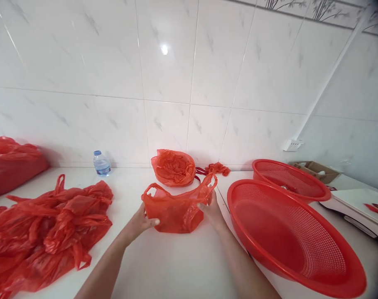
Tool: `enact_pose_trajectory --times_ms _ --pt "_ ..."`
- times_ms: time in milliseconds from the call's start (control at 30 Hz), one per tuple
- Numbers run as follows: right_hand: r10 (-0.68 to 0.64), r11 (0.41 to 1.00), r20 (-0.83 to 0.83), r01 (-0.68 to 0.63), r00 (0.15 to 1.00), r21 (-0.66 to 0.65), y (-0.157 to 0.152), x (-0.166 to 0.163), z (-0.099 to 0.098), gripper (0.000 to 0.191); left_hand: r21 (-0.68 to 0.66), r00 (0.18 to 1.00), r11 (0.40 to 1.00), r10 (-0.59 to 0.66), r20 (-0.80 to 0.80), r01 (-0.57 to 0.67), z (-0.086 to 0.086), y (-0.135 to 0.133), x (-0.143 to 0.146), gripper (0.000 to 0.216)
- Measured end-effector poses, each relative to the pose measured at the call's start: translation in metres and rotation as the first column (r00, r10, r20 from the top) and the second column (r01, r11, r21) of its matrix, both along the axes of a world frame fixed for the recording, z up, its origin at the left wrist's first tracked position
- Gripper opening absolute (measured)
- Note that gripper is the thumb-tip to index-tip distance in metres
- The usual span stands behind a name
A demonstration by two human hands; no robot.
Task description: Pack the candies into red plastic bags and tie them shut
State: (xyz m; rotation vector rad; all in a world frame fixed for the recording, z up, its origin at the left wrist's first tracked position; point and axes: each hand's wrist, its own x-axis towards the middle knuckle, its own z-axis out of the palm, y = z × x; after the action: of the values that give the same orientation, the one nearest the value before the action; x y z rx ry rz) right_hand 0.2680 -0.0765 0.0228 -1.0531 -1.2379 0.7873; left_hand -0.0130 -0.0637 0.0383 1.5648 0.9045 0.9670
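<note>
A red plastic bag (176, 209) stands on the white counter (164, 265) in front of me, its mouth open and its two handles up. My left hand (142, 222) grips the bag's left side, thumb pressed against the plastic. On the other side, my right hand (211, 209) pinches the bag's edge just below its right handle. Behind it sits a bundled red bag (173, 167) against the tiled wall.
A heap of loose red bags (48, 224) covers the counter's left, with a fuller red sack (11, 164) behind. A small water bottle (101, 164) stands by the wall. Two red perforated baskets (288, 236) (290, 178), a cardboard box (316, 170) and a white scale (357, 207) lie at the right.
</note>
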Motion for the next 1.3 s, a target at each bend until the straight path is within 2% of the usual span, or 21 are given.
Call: enact_pose_trajectory --times_ms 67,200,333,467,567,667,767,867,933,1000,1100,1200,1300 --pt "0.116 0.992 -0.086 -0.119 0.99 -0.03 0.004 -0.007 0.007 0.072 -0.027 0.998 0.999 -0.039 0.05 0.041 0.001 0.002 0.017 0.051" --pt "0.207 0.965 -0.225 -0.237 0.952 -0.115 0.002 -0.017 0.022 0.042 -0.118 0.981 0.989 0.111 0.159 -0.092 0.005 0.01 0.036 0.037" --pt "0.186 0.962 -0.469 -0.257 0.864 -0.094 0.009 -0.015 0.029 0.038 -0.268 0.911 0.953 0.233 0.34 -0.144 0.002 0.017 0.046 0.04" --pt "0.149 0.967 -0.545 -0.238 0.825 -0.096 0.022 -0.011 0.016 0.042 -0.383 0.858 0.919 0.269 0.438 -0.093 -0.012 0.019 0.056 0.039" --pt "0.148 0.944 -0.625 -0.297 0.767 -0.141 0.027 -0.012 -0.003 0.043 -0.401 0.845 0.916 0.225 0.485 -0.014 -0.022 0.021 0.062 0.041" --pt "0.141 0.931 -0.736 -0.342 0.662 -0.129 0.027 -0.019 -0.015 0.033 -0.325 0.833 0.939 0.091 0.545 0.111 -0.025 0.023 0.065 0.05" --pt "0.152 0.915 -0.763 -0.381 0.628 -0.131 0.028 -0.029 -0.015 0.028 -0.27 0.799 0.927 -0.049 0.599 0.26 -0.025 0.025 0.068 0.051" --pt "0.172 0.888 -0.753 -0.431 0.635 -0.16 0.03 -0.041 -0.011 0.028 -0.307 0.779 0.88 -0.104 0.619 0.362 -0.028 0.027 0.073 0.046" --pt "0.184 0.876 -0.745 -0.451 0.641 -0.171 0.033 -0.047 -0.009 0.028 -0.368 0.776 0.861 -0.049 0.628 0.352 -0.032 0.03 0.076 0.041" --pt "0.2 0.865 -0.755 -0.474 0.625 -0.164 0.035 -0.05 -0.008 0.028 -0.435 0.764 0.859 0.083 0.64 0.271 -0.036 0.034 0.077 0.037" --pt "0.195 0.865 -0.835 -0.492 0.515 -0.101 0.04 -0.052 -0.007 0.028 -0.499 0.712 0.855 0.264 0.651 0.139 -0.04 0.043 0.073 0.032" --pt "0.197 0.877 -0.901 -0.48 0.386 -0.014 0.045 -0.053 -0.006 0.019 -0.518 0.646 0.847 0.33 0.688 0.119 -0.042 0.051 0.068 0.031" --pt "0.262 0.867 -0.89 -0.497 0.374 0.046 0.049 -0.054 -0.003 0.015 -0.545 0.599 0.827 0.368 0.712 0.14 -0.044 0.056 0.066 0.026"
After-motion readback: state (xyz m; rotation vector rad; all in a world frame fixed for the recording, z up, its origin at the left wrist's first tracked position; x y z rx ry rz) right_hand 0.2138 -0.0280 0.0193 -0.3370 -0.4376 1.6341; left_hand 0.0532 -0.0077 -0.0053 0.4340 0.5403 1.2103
